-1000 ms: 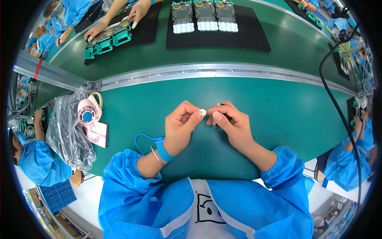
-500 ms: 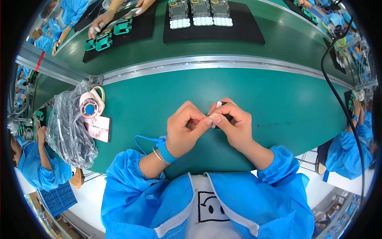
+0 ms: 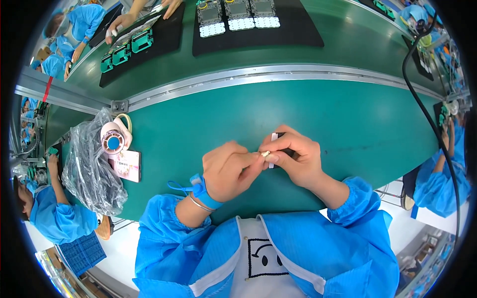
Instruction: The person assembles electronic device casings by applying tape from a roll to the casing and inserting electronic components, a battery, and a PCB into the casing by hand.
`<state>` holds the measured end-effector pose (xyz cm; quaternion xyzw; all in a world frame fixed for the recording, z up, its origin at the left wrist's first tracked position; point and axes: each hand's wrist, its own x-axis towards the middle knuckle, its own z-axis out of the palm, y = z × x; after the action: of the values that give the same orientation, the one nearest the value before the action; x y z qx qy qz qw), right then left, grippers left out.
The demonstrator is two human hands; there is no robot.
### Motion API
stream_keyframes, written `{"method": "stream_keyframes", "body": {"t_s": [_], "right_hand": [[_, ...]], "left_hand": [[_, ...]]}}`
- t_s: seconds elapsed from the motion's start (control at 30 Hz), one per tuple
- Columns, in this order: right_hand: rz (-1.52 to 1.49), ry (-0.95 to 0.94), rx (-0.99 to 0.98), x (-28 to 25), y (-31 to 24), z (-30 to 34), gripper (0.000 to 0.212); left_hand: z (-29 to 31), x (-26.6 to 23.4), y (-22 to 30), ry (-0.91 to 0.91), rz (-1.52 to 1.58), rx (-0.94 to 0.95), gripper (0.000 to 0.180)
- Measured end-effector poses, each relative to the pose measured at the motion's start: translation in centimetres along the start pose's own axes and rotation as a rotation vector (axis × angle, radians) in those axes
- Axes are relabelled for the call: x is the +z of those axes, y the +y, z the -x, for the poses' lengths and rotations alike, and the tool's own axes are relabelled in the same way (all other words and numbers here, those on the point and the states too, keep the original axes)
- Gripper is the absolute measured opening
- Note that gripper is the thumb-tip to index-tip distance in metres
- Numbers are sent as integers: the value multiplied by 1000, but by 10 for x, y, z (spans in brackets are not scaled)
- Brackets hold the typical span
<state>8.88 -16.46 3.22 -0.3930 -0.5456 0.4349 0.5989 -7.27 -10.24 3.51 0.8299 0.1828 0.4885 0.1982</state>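
My left hand (image 3: 229, 170) and my right hand (image 3: 298, 158) meet over the green table, both closed in a pinch. Between their fingertips is a small pale, cream-coloured piece (image 3: 266, 154), too small to name. Behind my right fingers a flat black piece (image 3: 286, 140) with a white strip (image 3: 274, 136) along one side shows in part. Whether my right hand holds this black piece or it lies on the table, I cannot tell. A blue wrist strap (image 3: 201, 191) with a cord circles my left wrist, near a thin silver bangle (image 3: 201, 204).
On the left lie crumpled clear plastic (image 3: 89, 169), a pink-and-white handheld fan (image 3: 113, 141) and a pink phone-like slab (image 3: 127, 165). Beyond a metal rail (image 3: 238, 75), circuit boards (image 3: 238, 16) rest on a black mat (image 3: 293, 35). A co-worker's hand (image 3: 119, 24) is near green frames (image 3: 120, 54). A black cable (image 3: 430, 114) hangs right.
The pale piece shows more plainly between my fingertips. My left hand has rolled so more of its back shows. The view has shifted slightly, and the co-worker's hand has drawn back from the green frames.
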Motion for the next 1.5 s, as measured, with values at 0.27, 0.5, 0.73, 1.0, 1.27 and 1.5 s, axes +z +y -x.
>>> {"method": "stream_keyframes", "body": {"t_s": [0.27, 0.5, 0.73, 1.0, 1.27, 1.5], "right_hand": [[-191, -57, 17, -6, -7, 4, 11], [-204, -83, 56, -7, -8, 5, 9], [-286, -46, 193, -4, -8, 8, 7], [-318, -84, 210, -11, -10, 5, 6], [-249, -94, 118, -10, -7, 7, 7], [-123, -108, 26, -12, -10, 6, 7]], "left_hand": [[11, 10, 13, 25, 337, -257, 25], [9, 16, 23, 75, 688, -371, 17], [17, 19, 12, 116, 796, -424, 15], [15, 15, 4, 42, 629, -271, 19], [15, 17, 3, 69, 662, -262, 21], [16, 17, 2, 66, 650, -325, 17]]}}
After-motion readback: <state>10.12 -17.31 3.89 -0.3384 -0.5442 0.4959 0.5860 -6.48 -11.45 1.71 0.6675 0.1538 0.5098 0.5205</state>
